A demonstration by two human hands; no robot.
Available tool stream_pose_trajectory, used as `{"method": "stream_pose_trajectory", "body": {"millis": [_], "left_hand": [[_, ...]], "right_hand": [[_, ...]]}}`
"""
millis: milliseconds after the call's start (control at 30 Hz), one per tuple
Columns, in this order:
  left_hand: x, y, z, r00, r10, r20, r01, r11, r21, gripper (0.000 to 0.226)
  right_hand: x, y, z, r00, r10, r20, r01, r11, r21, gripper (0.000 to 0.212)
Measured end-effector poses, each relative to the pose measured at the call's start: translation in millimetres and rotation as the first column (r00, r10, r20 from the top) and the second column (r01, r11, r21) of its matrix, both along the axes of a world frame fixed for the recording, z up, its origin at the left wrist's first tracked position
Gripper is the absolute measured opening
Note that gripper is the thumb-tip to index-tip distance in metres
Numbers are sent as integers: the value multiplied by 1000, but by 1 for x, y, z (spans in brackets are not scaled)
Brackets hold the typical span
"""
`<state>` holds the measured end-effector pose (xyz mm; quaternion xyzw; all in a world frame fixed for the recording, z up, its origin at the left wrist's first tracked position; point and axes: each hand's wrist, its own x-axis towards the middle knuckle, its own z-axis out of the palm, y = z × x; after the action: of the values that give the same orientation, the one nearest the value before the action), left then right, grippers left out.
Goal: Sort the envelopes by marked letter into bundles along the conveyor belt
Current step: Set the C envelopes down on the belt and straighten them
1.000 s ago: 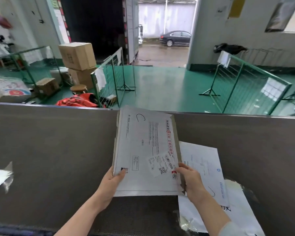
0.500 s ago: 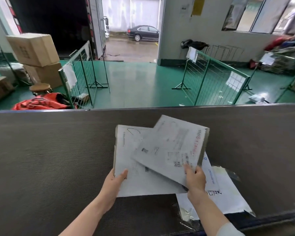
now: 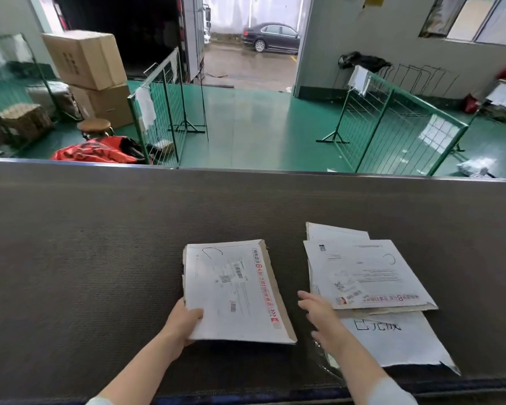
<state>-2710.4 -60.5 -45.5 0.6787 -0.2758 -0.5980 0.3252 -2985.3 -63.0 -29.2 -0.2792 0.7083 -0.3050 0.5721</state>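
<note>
The big dark conveyor belt (image 3: 100, 258) runs from side to side. On its right part lies a white sheet (image 3: 392, 343) with hand-drawn writing. A pile of envelopes (image 3: 362, 273) lies flat on the sheet's far end. The top one has a curved C mark and is turned upside down. Left of the pile, apart from it, is a stack of envelopes (image 3: 234, 293). Its top one is marked C too. The left grip (image 3: 184, 320) holds the stack's near left corner, thumb on top, fingers under. The right grip (image 3: 319, 312) is spread wide with nothing in it, just beside the pile's near left corner.
</note>
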Motion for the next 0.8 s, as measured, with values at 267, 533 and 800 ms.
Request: {"method": "stream_pose_trajectory", "body": {"millis": [267, 533, 800], "left_hand": [[17, 24, 3, 965, 114, -235, -94, 991, 97, 25], [14, 38, -12, 956, 147, -253, -103, 978, 180, 28], [20, 42, -25, 946, 167, -280, -102, 967, 232, 27]], "right_hand": [[33, 7, -16, 991, 136, 12, -136, 979, 153, 34], [37, 19, -15, 996, 29, 84, -30, 999, 13, 46], [30, 29, -18, 899, -245, 362, 157, 954, 255, 37]]}}
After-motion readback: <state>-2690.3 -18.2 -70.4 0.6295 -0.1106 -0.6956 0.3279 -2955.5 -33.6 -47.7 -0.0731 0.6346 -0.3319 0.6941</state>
